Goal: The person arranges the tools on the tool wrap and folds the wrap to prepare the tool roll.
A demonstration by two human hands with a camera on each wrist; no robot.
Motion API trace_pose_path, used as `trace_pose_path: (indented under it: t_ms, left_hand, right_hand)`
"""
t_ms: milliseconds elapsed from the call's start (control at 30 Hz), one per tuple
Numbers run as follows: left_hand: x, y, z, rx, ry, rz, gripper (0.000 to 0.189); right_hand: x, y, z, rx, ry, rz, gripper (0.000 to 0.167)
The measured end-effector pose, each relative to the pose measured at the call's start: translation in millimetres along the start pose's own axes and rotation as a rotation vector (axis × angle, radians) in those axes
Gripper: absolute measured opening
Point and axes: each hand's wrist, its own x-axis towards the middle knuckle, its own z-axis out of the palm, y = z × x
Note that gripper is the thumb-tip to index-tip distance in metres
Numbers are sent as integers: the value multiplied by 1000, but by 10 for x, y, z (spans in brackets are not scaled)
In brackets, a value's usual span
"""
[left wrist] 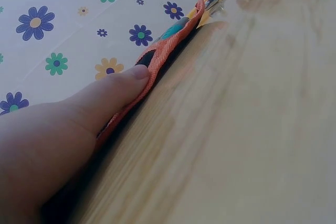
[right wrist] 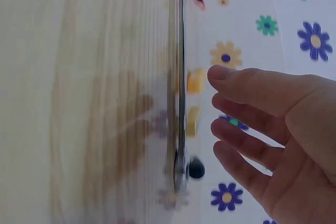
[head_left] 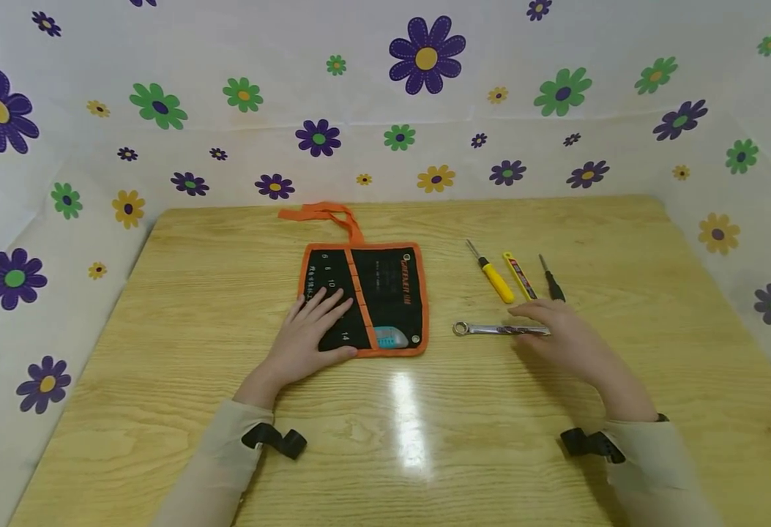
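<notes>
My left hand lies with spread fingers on a black tool pouch edged in orange, its thumb along the near orange edge. In the left wrist view the thumb presses on that orange border. Numbers such as 8, 10 and 14 mark the pouch, and a teal and grey patch shows at its lower right. A silver combination wrench lies crosswise on the table, right of the pouch. Over its right end hovers my right hand, fingers loosely bent. The right wrist view shows these fingers apart from the wrench, holding nothing.
Behind the wrench lie a yellow-handled screwdriver, a slim yellow tool with a label and a small black-handled screwdriver. An orange tie strap trails from the pouch's top. Flower-patterned cloth walls the table's back and sides.
</notes>
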Motion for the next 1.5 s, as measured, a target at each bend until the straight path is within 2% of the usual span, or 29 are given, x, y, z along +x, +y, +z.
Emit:
trace_pose_path:
  t_ms: [133,333,500,667,867,1133,1200,1333,1500]
  left_hand:
    - [-12,-18,2,0,5,-6,84]
    - [-18,-8,-12,-2,7,-5,84]
    - [-27,5,-22,-2,7,-6,84]
    - [-31,15,-23,-7,11,-3,84]
    - [-23,12,-7,-12,10,1,84]
    - [-18,0,2,-3,12,0,84]
    - [-19,5,-4,-6,9,-3,84]
    - [-14,1,-5,-8,8,-4,84]
    - [-5,-8,-5,-10,10,-3,84]
  right_hand:
    - [-119,159,-127,0,22,51,39]
    - [-202,332,-207,37,-46,161,45]
    - [-189,384,-203,0,-49,145,33]
    - [-125,397,-211,-39,-88,178,22]
    - [-78,432,-237,-54,-151,184,21]
    - [-124,433,-218,9,-185,194,18]
    - [-128,421,-211,4,-169,168,16]
    - [-129,355,-209,43,-134,185,12]
    - [-119,223,-215,212,-75,257,18]
